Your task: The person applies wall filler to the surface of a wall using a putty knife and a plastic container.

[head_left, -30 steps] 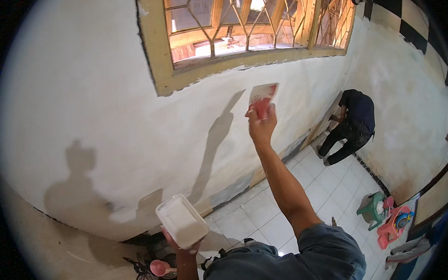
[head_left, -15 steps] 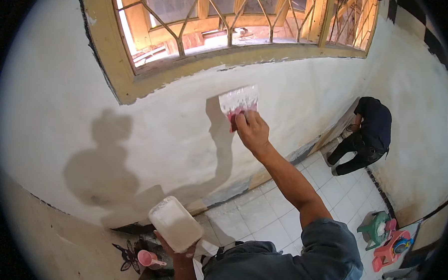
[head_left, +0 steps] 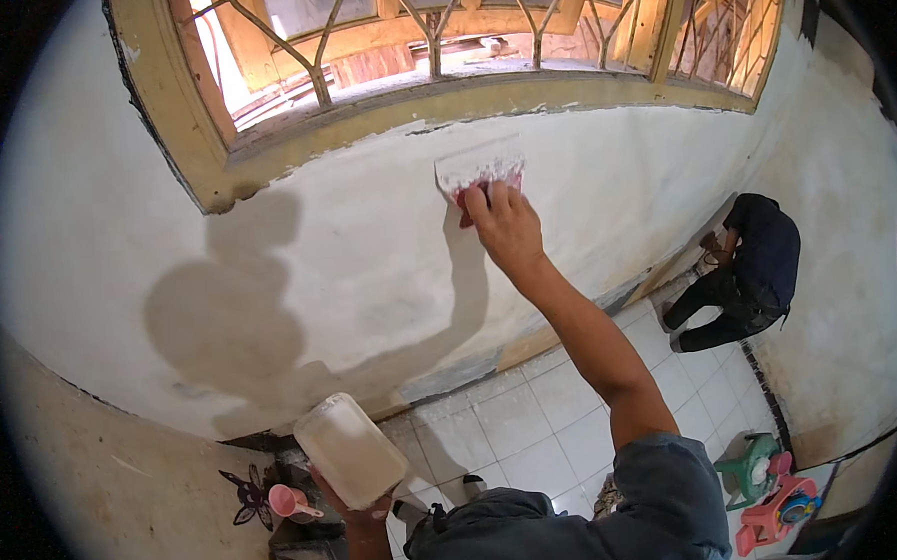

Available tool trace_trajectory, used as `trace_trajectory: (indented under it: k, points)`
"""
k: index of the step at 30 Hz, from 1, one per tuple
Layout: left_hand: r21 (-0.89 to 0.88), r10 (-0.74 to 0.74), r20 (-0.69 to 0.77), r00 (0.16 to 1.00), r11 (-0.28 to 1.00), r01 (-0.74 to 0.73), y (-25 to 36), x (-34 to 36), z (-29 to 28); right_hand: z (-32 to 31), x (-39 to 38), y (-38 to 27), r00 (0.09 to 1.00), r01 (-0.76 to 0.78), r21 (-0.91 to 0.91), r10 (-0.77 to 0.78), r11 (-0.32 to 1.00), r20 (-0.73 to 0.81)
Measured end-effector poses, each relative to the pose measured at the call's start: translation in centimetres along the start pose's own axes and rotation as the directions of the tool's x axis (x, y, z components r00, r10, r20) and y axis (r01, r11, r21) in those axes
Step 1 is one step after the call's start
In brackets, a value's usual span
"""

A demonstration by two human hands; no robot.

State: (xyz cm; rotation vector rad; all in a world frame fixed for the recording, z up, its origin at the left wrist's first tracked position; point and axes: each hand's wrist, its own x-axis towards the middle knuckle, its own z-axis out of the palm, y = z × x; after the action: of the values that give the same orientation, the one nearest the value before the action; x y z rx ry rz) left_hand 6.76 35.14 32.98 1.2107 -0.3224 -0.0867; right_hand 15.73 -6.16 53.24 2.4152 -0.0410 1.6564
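My right hand [head_left: 503, 223] grips a red putty scraper [head_left: 479, 174] with a wide blade smeared with white, held against the white wall [head_left: 356, 234] just below the yellow window frame [head_left: 496, 115]; my forearm reaches up from the lower right. My left hand [head_left: 370, 504], partly hidden, holds a white rectangular plastic container [head_left: 349, 447] with pale material in it, low in front of the wall. My shadow lies on the wall to the left of the scraper.
A person [head_left: 758, 261] in dark clothes bends at the wall corner on the right. Green [head_left: 747, 477] and pink plastic items [head_left: 774, 516] stand at lower right on the tiled floor [head_left: 531, 442]. A pink dipper [head_left: 288, 499] is at lower left. The window has metal grilles [head_left: 433, 50].
Over the last second, the scraper has come onto the wall and then moved higher toward the window frame. The view has shifted, with the window filling more of the top left.
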Motion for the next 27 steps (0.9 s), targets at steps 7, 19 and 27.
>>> trace_trajectory:
  k: [7, 19, 27]
  points:
    - [-0.853, -0.128, 0.288, 0.949, 0.415, 0.315, 2.4, 0.5, 0.9, -6.0, -1.6, 0.6, 0.782, -0.622, 0.361, 0.572, 0.694, 0.249]
    - [-0.092, -0.004, -0.268, 0.963, 0.996, -0.021, 0.2, -2.5, -1.5, -3.8, 1.2, 1.4, 0.690, -0.584, 0.487, 0.713, 0.649, -0.123]
    - [-0.941, -0.042, 0.186, 0.982, 0.281, 0.191, 1.5, -0.7, -3.5, 3.2, 3.6, -14.8, 0.928, -0.208, 0.500, 0.331, 0.841, -0.172]
